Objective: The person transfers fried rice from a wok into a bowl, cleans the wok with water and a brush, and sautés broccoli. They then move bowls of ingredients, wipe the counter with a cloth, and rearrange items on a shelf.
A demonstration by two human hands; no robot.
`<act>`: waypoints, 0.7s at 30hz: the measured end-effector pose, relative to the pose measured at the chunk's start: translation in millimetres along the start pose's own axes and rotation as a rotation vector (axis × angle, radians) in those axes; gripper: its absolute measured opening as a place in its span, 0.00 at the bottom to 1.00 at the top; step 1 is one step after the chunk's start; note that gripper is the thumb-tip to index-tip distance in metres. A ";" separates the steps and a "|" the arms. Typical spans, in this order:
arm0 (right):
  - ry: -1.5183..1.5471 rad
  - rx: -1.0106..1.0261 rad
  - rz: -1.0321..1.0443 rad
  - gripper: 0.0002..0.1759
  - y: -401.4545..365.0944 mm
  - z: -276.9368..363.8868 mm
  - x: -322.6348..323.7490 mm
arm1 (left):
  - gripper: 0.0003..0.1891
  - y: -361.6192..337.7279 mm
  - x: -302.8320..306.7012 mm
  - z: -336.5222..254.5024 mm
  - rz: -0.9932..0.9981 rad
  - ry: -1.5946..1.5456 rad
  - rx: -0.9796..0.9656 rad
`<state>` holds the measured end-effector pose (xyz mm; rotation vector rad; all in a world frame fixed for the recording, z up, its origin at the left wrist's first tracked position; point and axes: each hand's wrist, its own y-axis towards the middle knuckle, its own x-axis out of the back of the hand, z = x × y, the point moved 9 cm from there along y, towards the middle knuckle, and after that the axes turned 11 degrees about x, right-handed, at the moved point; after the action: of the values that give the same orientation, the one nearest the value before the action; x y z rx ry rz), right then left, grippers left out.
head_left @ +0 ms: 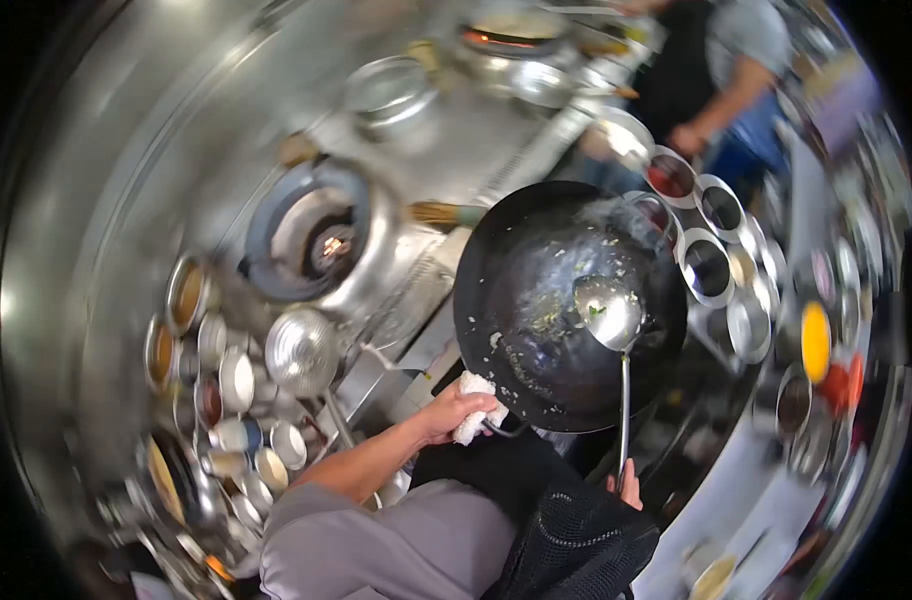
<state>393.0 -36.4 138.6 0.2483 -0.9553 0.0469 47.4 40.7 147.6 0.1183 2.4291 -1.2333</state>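
A large black wok (516,275) is off the burner, in front of my body, with small food bits stuck to its inside and steam at its upper right. My left hand (452,414) is closed around a folded white cloth (475,408) at the wok's near rim, beside a metal loop handle. Low on the right, my right hand (629,487) grips the long handle of a metal ladle (609,314). The ladle's bowl is inside the wok and has a little green bit in it. Black mesh fabric partly hides this hand.
A small flame burns in the burner ring (331,245) on the left. A round strainer (301,352) lies near my left arm, beside several seasoning pots (236,380). More containers (706,268) line the right. A co-worker (716,90) stands at the upper right.
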 end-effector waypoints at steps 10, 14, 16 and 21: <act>0.136 0.614 0.188 0.27 305.2 171.0 -76.6 | 0.10 -26.3 179.1 -67.2 -0.384 -0.727 -0.411; 0.292 0.574 0.357 0.26 368.6 214.0 -139.7 | 0.08 -30.3 238.9 -102.0 -0.540 -0.868 -0.556; 0.309 0.465 0.496 0.26 403.1 249.6 -166.2 | 0.08 -8.4 276.3 -105.0 -0.523 -0.941 -0.627; 0.375 0.798 0.517 0.27 504.8 380.7 -227.0 | 0.14 42.3 325.3 -107.5 -0.593 -0.993 -0.655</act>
<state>-118.7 381.6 259.5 0.6924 -0.5634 0.9310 -272.8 115.9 43.0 -1.1671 1.8199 -0.3939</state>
